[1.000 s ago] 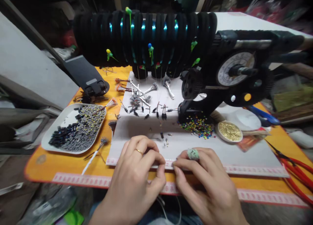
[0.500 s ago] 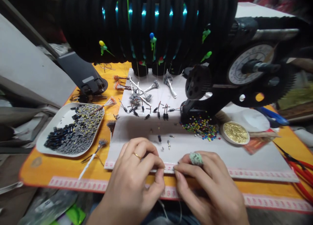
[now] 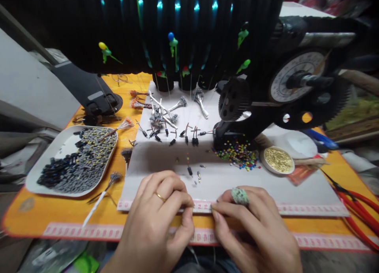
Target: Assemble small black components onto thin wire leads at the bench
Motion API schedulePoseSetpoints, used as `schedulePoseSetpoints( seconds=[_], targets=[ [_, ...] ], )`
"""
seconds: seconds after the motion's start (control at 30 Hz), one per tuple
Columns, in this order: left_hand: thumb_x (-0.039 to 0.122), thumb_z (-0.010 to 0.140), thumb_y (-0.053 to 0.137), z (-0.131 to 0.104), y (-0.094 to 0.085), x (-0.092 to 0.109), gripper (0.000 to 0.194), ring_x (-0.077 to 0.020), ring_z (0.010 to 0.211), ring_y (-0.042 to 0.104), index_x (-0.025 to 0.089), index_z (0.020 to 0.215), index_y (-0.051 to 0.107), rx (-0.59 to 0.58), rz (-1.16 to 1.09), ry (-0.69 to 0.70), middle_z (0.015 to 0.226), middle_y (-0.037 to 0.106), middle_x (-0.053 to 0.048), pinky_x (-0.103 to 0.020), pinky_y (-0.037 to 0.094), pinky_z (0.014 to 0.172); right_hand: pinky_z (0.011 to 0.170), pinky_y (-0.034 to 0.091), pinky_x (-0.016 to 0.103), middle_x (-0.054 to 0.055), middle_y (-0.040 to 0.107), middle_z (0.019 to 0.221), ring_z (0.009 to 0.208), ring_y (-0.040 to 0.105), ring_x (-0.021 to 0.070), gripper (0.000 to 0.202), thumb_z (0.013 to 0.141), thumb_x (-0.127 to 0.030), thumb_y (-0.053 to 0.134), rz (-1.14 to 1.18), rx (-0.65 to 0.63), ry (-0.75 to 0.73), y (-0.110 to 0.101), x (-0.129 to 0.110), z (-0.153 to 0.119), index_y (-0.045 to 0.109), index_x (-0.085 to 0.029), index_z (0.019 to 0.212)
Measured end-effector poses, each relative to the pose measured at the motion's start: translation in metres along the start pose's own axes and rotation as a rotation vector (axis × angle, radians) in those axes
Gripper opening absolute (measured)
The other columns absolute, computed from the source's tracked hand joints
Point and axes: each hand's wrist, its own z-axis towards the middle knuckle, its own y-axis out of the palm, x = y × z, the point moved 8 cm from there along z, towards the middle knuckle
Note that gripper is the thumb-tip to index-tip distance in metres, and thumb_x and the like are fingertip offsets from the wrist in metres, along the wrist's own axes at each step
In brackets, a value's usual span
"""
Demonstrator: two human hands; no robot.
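My left hand (image 3: 160, 213), with a gold ring, pinches thumb and index finger together at the ruler tape (image 3: 308, 210) along the board's front edge. Facing it across a small gap, my right hand (image 3: 251, 221) is also closed in a pinch over the tape, green tape wrapped round one finger. Whatever lies between either pair of fingertips is too small to make out. Beyond the hands, a black piece (image 3: 190, 170) and a small metal part (image 3: 199, 177) lie on the pale board (image 3: 160, 156).
A white tray (image 3: 66, 138) of grey and black pieces stands left. Coloured beads (image 3: 241, 154), a dish of gold bits (image 3: 278, 160) and red-handled pliers (image 3: 359, 209) lie right. A black machine (image 3: 189, 40) with a toothed wheel overhangs the board.
The view has shifted, so the board and tray sit further left. My left hand is slightly further from my right, widening the gap between the pinched fingers.
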Motion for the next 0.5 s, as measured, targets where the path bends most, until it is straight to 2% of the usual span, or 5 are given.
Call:
schedulePoseSetpoints(
  seconds=[0.27, 0.5],
  targets=[
    [-0.002, 0.078, 0.061, 0.0020, -0.0009, 0.0039, 0.019, -0.0206, 0.095, 0.057, 0.017, 0.081, 0.061, 0.021, 0.034, 0.031, 0.084, 0.065, -0.003, -0.036, 0.046, 0.086, 0.073, 0.046, 0.033, 0.005, 0.063, 0.086, 0.087, 0.055, 0.0206, 0.023, 0.083, -0.004, 0.066, 0.008, -0.001, 0.002, -0.0026, 0.0035, -0.0016, 0.066, -0.021, 0.098],
    [-0.001, 0.078, 0.062, 0.0019, 0.0002, 0.0002, 0.019, -0.0210, 0.095, 0.057, 0.017, 0.082, 0.061, 0.003, 0.033, 0.004, 0.087, 0.062, -0.003, -0.036, 0.047, 0.085, 0.073, 0.046, 0.032, 0.005, 0.063, 0.086, 0.087, 0.055, 0.0200, 0.021, 0.084, -0.004, 0.066, 0.022, -0.002, -0.001, -0.0045, 0.0032, -0.0012, 0.066, -0.021, 0.097]
  ],
)
